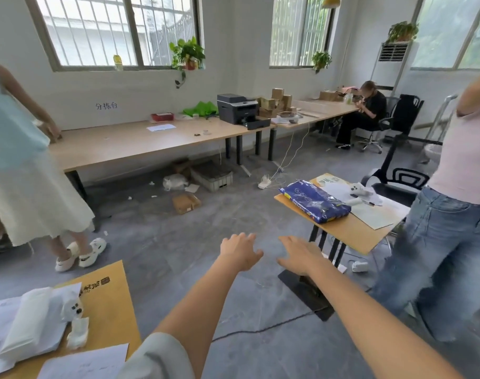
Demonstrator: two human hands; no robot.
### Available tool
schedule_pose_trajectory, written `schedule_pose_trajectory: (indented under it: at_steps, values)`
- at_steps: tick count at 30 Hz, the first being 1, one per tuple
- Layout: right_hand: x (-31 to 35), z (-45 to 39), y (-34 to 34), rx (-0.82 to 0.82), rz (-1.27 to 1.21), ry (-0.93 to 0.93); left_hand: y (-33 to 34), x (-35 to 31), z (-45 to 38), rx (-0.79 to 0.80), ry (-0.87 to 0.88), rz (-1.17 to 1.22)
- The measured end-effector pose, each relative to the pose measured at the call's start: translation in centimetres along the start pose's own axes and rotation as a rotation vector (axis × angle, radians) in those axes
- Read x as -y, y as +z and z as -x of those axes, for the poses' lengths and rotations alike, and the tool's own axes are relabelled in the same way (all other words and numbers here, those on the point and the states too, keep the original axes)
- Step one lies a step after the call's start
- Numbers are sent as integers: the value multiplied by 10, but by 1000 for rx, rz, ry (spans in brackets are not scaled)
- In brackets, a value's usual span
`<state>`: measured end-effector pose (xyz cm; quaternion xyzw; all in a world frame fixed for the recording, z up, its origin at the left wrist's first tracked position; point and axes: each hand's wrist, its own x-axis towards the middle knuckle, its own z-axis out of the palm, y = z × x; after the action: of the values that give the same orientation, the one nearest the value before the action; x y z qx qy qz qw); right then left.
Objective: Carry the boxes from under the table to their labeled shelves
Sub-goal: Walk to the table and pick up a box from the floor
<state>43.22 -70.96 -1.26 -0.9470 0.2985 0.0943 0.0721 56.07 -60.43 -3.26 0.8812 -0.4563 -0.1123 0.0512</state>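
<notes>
Evidently little is done: left hand [240, 251] and right hand [299, 255] reach forward spread and empty, while boxes [186, 203] lie near the long table [129, 144], no shelves visible.

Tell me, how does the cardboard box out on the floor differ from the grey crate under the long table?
The cardboard box is brown and closed, lying out on open floor; the grey crate is plastic with an open top and sits mostly under the long table. The box looks smaller than the crate. Both rest on the floor, untouched by the hands.
</notes>
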Motion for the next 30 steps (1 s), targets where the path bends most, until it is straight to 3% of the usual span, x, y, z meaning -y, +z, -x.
schedule_pose_trajectory:
  at_steps: [7, 22, 30]
  values:
    - [-11, -139, -20, -1, -31, -80, -10, 45, -115, 24, -78, -6]
    - [-51, -490, -77, 44, 18, -243, -62, 99, -438, 17, -244, 33]
    - [-43, -660, -98, 68, 40, -274, -79, 172, -583, 25, -306, 38]
